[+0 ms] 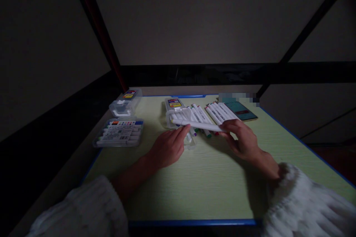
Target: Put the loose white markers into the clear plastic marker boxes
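Note:
A white marker with a yellowish left tip lies almost level in the air above the table. My right hand pinches its right end between thumb and fingers. My left hand is closed, fingers pressed together, with the fingertips at the marker's lower edge and beside an opened clear plastic case. Whether those fingers grip the case or the marker is hidden. Several white markers lie inside the case, partly covered. Behind the held marker, loose capped markers lie side by side, and another row of markers sits to their right.
On the left stand a closed clear case and, in front of it, a flat clear case of markers with a printed label. A phone lies at the back right. Blue edging borders the pale green tabletop.

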`<state>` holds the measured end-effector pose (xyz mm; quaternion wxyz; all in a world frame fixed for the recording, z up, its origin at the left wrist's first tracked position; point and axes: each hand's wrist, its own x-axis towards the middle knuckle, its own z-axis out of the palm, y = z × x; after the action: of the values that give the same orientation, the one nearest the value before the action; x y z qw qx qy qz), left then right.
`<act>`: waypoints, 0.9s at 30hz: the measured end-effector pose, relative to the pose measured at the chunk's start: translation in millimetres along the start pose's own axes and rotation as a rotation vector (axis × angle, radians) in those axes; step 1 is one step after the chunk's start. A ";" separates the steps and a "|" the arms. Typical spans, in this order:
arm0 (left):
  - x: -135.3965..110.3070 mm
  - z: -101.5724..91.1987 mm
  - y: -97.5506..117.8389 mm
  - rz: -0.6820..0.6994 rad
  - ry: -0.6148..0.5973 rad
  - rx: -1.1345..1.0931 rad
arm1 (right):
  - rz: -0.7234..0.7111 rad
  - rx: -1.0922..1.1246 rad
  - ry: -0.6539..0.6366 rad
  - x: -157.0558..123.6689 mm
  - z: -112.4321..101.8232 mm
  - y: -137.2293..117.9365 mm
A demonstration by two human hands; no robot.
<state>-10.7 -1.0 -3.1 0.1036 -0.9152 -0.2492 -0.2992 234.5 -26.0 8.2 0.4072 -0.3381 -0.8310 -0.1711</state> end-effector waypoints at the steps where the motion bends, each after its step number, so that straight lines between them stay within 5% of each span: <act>1: 0.1 0.2 -0.1 0.000 -0.001 0.002 | -0.005 0.011 0.003 -0.2 0.5 0.1; 27: 0.5 1.8 -0.7 -0.141 -0.068 0.014 | -0.014 0.063 -0.090 2.6 11.0 -12.7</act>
<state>-9.8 0.4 -4.2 0.0802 -0.9044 -0.3185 -0.2725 218.3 -27.8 3.4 0.3787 -0.3267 -0.8558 -0.1324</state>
